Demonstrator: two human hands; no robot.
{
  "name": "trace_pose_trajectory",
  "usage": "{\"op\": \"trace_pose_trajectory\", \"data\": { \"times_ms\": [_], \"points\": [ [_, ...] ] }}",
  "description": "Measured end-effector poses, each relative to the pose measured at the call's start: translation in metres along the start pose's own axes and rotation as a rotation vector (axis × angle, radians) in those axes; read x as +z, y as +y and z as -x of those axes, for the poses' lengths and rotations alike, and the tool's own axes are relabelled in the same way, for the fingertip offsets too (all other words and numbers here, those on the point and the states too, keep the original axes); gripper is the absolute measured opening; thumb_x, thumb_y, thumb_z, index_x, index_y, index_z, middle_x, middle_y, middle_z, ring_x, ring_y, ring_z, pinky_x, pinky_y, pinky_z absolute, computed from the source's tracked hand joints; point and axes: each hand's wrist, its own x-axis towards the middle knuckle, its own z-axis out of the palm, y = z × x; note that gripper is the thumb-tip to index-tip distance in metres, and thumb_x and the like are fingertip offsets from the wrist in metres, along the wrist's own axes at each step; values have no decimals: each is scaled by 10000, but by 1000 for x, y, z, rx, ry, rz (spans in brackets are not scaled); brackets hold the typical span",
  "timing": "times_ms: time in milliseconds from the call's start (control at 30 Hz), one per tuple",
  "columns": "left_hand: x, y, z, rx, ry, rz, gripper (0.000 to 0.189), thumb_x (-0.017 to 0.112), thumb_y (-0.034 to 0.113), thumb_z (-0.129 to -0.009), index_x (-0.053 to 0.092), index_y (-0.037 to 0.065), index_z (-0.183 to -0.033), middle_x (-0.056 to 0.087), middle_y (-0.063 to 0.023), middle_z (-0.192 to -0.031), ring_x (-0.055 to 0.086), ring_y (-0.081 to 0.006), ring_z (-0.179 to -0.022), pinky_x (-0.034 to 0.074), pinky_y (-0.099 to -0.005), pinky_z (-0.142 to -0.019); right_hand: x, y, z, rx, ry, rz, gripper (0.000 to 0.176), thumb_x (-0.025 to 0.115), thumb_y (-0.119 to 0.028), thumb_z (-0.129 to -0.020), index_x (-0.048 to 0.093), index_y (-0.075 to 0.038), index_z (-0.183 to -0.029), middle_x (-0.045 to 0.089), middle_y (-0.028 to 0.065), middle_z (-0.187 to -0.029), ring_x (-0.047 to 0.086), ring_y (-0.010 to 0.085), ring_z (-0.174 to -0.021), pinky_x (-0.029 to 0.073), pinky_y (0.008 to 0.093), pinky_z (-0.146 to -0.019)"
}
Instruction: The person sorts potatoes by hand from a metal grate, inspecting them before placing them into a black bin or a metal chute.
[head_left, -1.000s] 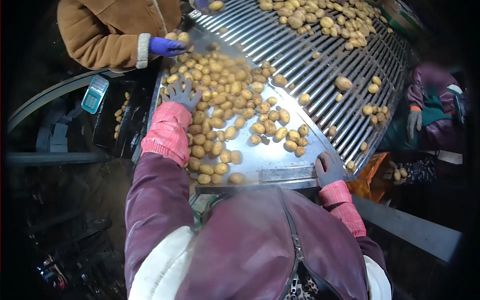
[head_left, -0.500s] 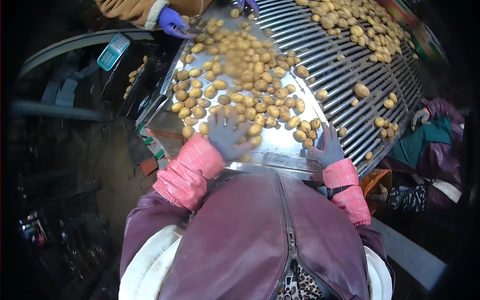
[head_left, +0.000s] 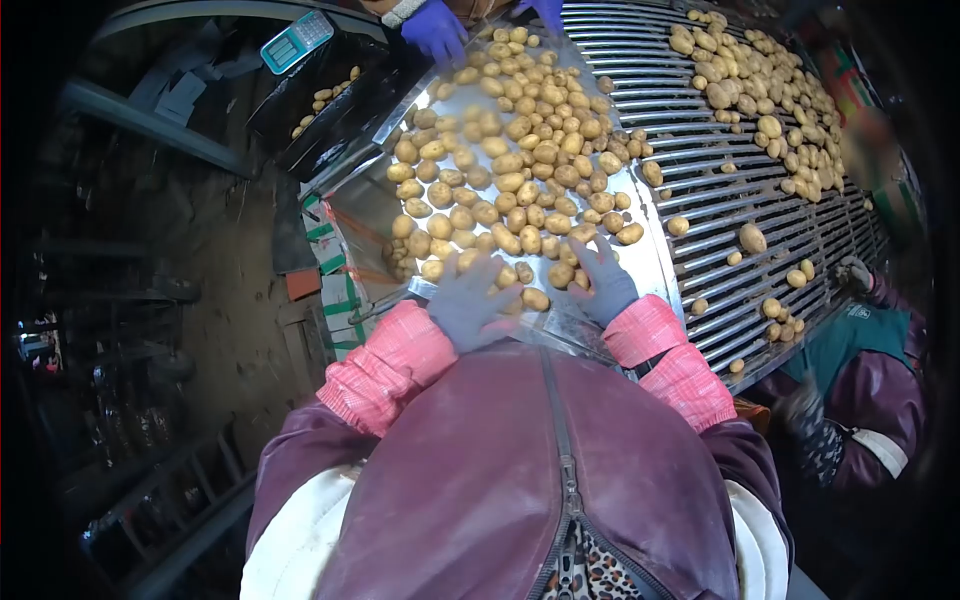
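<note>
Beyond the left hand [head_left: 468, 300], a co-worker's blue-gloved hand [head_left: 435, 28] touches the far side of the heap. The left hand, grey-gloved with fingers spread, lies palm-down on the potatoes [head_left: 510, 182] at the near edge of the metal tray [head_left: 655, 265]. Just beside it, the right hand [head_left: 600, 285] is likewise splayed among the nearest potatoes, clasping none, and to its right the roller bars [head_left: 720, 195] carry scattered potatoes.

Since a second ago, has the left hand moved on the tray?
Yes, the left hand has come back from the left side of the tray to its near edge.
</note>
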Motion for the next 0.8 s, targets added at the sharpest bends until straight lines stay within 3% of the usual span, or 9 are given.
{"op": "trace_pose_trajectory", "data": {
  "times_ms": [33,167,267,300,433,500,633,733,800],
  "points": [
    [-1,-3,-1,-37,-14,-1,511,554,494,-899,563,245,-1344,412,-215,-1446,340,-449,-1375,206,-695,-1079,-5,-13,-2,13,-1,-49,671,686,-190,-798,449,-169,-1425,379,269,-1448,557,431,-1170,511,435,-945],
    [2,-27,-8,-258,140,-166,458,531,442,-912,579,277,-1337,403,-220,-1462,310,-490,-1370,159,-696,-1091,3,-33,-29,-378,85,-79,530,632,-135,-841,528,-144,-1360,488,241,-1362,580,402,-1133,513,424,-932],
    [-4,-36,-13,-497,76,-237,450,527,410,-914,584,249,-1331,405,-232,-1451,311,-496,-1358,148,-692,-1094,-6,-42,-43,-441,61,-144,509,633,-136,-837,540,-134,-1338,508,219,-1349,580,409,-1128,513,442,-925],
    [3,-36,-10,-555,209,-229,461,543,378,-906,584,185,-1322,409,-243,-1437,312,-497,-1349,144,-683,-1099,-15,-44,-49,-510,196,-65,482,644,-167,-840,559,-119,-1313,536,199,-1315,574,387,-1134,505,432,-916],
    [10,-15,-10,-173,241,-33,534,597,376,-883,554,92,-1334,426,-271,-1409,341,-496,-1335,208,-668,-1095,-30,-7,-110,-344,310,223,612,669,-344,-832,496,-129,-1378,504,187,-1339,499,373,-1218,414,481,-996],
    [3,-8,-15,-276,187,26,557,605,392,-884,545,77,-1339,420,-282,-1414,334,-500,-1343,222,-659,-1097,-37,-1,-128,-220,309,434,704,663,-455,-829,448,-137,-1420,459,193,-1381,435,399,-1273,354,520,-1037],
    [5,-8,-16,-342,155,45,606,614,425,-886,521,40,-1345,395,-294,-1437,309,-500,-1369,224,-633,-1111,4,3,-121,-232,288,590,785,602,-602,-829,407,-162,-1449,332,234,-1470,284,508,-1350,269,598,-1084],
    [2,-6,-17,-362,155,71,632,622,440,-881,510,6,-1327,395,-292,-1438,324,-492,-1363,230,-628,-1109,9,-17,-96,-298,147,526,753,600,-587,-837,424,-173,-1441,314,237,-1482,249,488,-1386,234,610,-1103],
    [2,-8,-20,-358,173,73,646,630,445,-876,504,-14,-1312,397,-291,-1436,335,-488,-1357,239,-626,-1104,1,-30,-94,-424,154,402,566,626,-421,-863,506,-178,-1359,443,192,-1388,428,403,-1283,373,542,-1015]
  ]
}}
